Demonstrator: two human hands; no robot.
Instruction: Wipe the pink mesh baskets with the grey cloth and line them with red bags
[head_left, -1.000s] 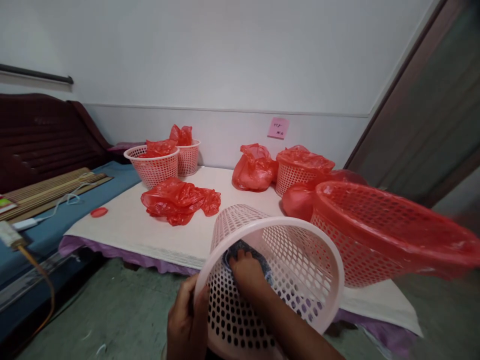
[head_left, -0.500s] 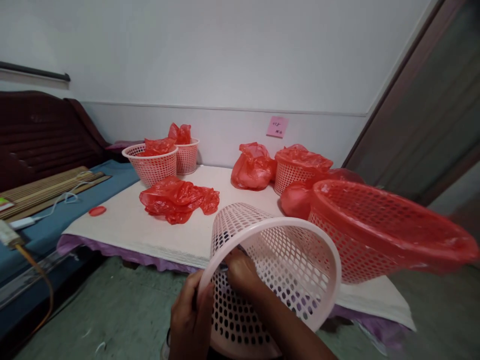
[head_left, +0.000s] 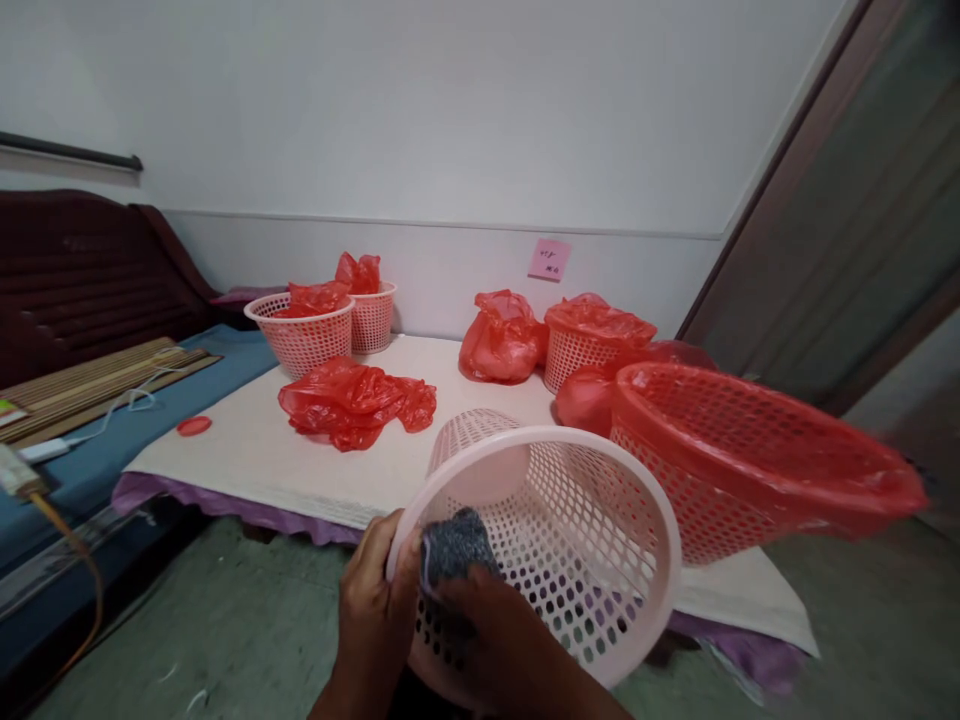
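Note:
A pale pink perforated plastic basket (head_left: 657, 520) is tipped on its side, its round mouth facing me. My left hand (head_left: 379, 590) grips the left side of its rim, thumb inside and fingers outside. Inside the mouth, my right hand (head_left: 487, 610) is closed on a dark grey, speckled scrubbing cloth (head_left: 459, 540) with a light edge, which lies against the basket's left inner wall. Part of the right hand's fingers is hidden by the hand itself. Just to the right stands a similar basket lined with a red plastic bag (head_left: 697, 470).
A crumpled red bag (head_left: 356, 400) lies on the white-covered table (head_left: 247, 460). Behind it stand two pink baskets (head_left: 307, 345) with red bags in them. A full-looking red bag (head_left: 501, 340) and a bag-covered basket (head_left: 581, 350) are at the wall. A red ring (head_left: 193, 426) lies at left.
My right hand has drawn back towards the basket's mouth, bringing the grey cloth into plain view. The left hand still holds the rim.

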